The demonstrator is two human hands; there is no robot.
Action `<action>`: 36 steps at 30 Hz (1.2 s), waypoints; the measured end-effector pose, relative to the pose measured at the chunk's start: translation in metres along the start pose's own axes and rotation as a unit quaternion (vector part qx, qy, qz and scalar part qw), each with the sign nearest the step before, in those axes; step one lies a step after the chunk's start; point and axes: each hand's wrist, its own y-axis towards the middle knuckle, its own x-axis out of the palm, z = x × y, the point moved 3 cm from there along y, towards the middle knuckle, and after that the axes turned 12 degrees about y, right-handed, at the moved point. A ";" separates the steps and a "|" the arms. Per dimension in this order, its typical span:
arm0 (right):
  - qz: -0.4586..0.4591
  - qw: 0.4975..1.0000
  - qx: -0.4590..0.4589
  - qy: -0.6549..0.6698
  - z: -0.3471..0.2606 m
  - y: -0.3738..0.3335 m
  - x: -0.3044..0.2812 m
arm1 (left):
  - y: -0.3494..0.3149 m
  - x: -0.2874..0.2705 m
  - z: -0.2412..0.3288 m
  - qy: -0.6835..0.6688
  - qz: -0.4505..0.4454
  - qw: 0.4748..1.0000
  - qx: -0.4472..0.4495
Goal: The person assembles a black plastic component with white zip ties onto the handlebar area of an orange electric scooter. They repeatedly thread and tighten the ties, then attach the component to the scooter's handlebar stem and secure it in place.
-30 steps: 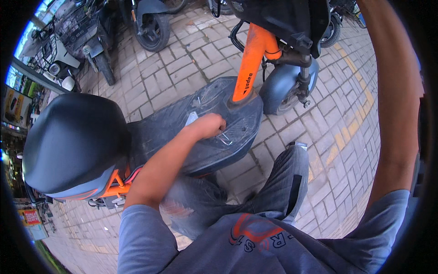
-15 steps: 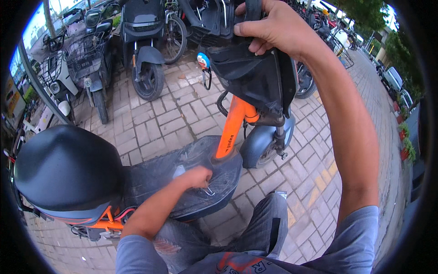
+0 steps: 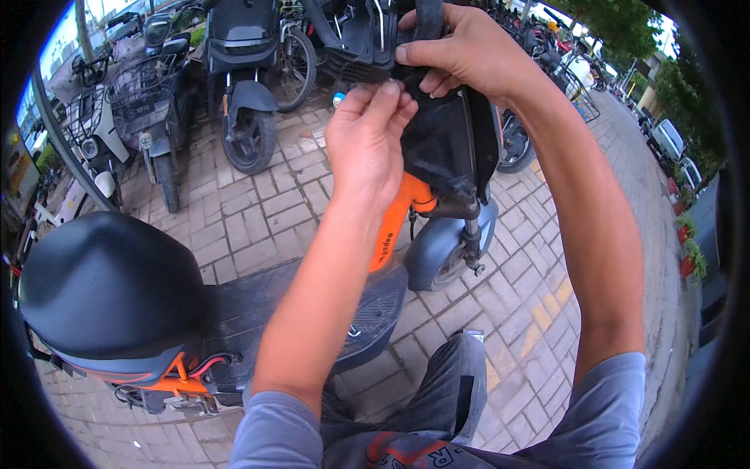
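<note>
At the far left of the frame we note parked scooters (image 3: 156, 117), one with a wire basket (image 3: 137, 98), standing on the brick paving (image 3: 273, 203). Lower left: the black seat (image 3: 105, 285) of the orange electric scooter, its orange frame showing under the seat; to its right the dark footboard (image 3: 375, 313), partly behind our left forearm.

Centre, upper half: the left hand (image 3: 367, 137) is raised, its fingertips (image 3: 387, 94) touching the edge of the black front panel (image 3: 445, 137) mounted at the scooter's steering column. We record the thumb and fingers as pinched on a fold of that black material. The orange stem (image 3: 394, 223) runs down from the panel toward the footboard.

Top centre-right: the right hand (image 3: 469, 55) is closed on the top of the same panel, fingers curled over it, just beside the left hand. Below the panel sits the grey front fender (image 3: 433, 250). Far right edge: parked cars (image 3: 672, 144), small.
</note>
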 end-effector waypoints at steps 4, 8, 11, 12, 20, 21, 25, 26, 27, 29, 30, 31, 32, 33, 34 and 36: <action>-0.011 1.000 0.000 0.010 0.000 0.001 0.002 | 0.009 0.010 -0.013 -0.055 0.006 0.998 0.043; -0.011 1.000 0.000 0.009 0.002 0.001 0.001 | 0.011 0.016 -0.015 -0.063 0.000 0.996 0.071; -0.012 1.000 -0.005 0.026 0.004 0.001 0.000 | 0.008 0.020 -0.015 -0.032 -0.017 0.995 0.093; -0.010 0.999 -0.006 0.033 0.004 0.001 0.000 | 0.008 0.019 -0.016 -0.017 -0.021 0.994 0.103; -0.013 0.995 -0.094 -0.036 0.011 0.007 -0.003 | 0.007 0.030 -0.021 -0.055 0.035 0.989 0.133; -0.009 0.995 -0.095 -0.041 0.011 0.006 -0.003 | 0.008 0.029 -0.020 -0.054 0.030 0.990 0.127; -0.013 0.994 -0.100 -0.031 0.011 0.006 -0.004 | 0.007 0.027 -0.019 -0.051 0.030 0.991 0.119; -0.012 0.995 -0.098 -0.030 0.011 0.005 -0.004 | 0.007 0.028 -0.020 -0.060 0.035 0.991 0.118; -0.011 0.995 -0.095 -0.029 0.011 0.005 -0.005 | 0.007 0.029 -0.020 -0.070 0.040 0.990 0.116; -0.002 0.995 -0.098 -0.036 0.009 0.001 -0.001 | 0.007 0.028 -0.021 -0.078 0.041 0.989 0.119; 0.003 0.994 -0.099 -0.039 0.006 -0.001 0.002 | 0.008 0.028 -0.021 -0.076 0.036 0.989 0.122; 0.007 0.997 -0.062 -0.036 0.003 -0.001 0.003 | 0.008 0.028 -0.021 -0.075 0.032 0.989 0.124; 0.011 0.999 -0.024 -0.033 -0.003 -0.002 0.004 | 0.007 0.029 -0.021 -0.074 0.036 0.990 0.118; 0.015 0.999 0.014 -0.030 -0.006 -0.003 0.005 | 0.007 0.030 -0.022 -0.072 0.040 0.990 0.113; -0.002 1.000 0.006 -0.011 -0.008 -0.006 0.004 | 0.007 0.030 -0.022 -0.072 0.044 0.991 0.107; -0.035 0.999 -0.008 0.028 -0.011 -0.010 0.002 | 0.006 0.030 -0.025 -0.069 0.041 0.990 0.116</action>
